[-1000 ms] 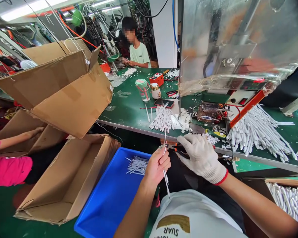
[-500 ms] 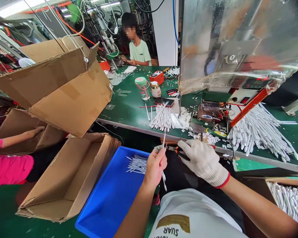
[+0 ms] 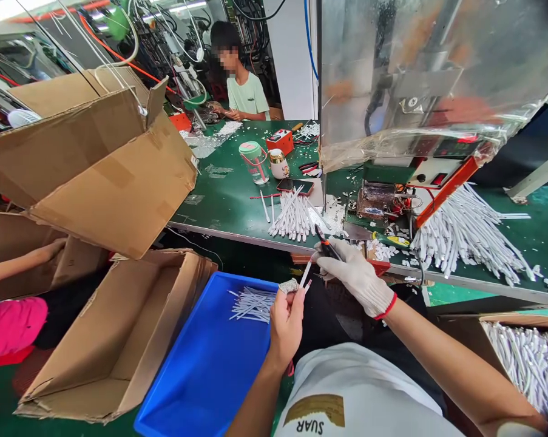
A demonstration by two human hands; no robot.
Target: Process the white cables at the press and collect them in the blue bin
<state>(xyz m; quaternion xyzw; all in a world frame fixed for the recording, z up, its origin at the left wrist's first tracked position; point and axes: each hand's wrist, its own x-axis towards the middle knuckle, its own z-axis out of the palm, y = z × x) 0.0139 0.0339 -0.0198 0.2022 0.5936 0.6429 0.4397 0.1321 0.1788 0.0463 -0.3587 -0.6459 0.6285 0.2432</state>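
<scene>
My left hand (image 3: 286, 325), bare, pinches a thin white cable (image 3: 305, 273) with a small silvery piece (image 3: 288, 286) near its top, above a blue plastic tray (image 3: 201, 364). My right hand (image 3: 355, 276) wears a white knit glove with a red cuff. It grips small black-and-red cutters (image 3: 327, 246), their tips raised close to the cable but not clearly touching it. Loose white cables (image 3: 253, 304) lie in the tray. A heap of white cables (image 3: 294, 218) sits on the green workbench (image 3: 219, 209) beyond my hands.
A large white cable bundle (image 3: 465, 237) spreads beside a small machine (image 3: 378, 200) behind a plastic sheet. Open cardboard boxes (image 3: 105, 176) stand at left, and another box holds cables (image 3: 528, 364) at lower right. A seated co-worker (image 3: 244, 91) and a pink-sleeved arm (image 3: 14, 325) are nearby.
My gloved right hand has moved up and left, raising the cutters toward the cable. The cable now leans to the right in my left hand, and the whole view has shifted slightly left.
</scene>
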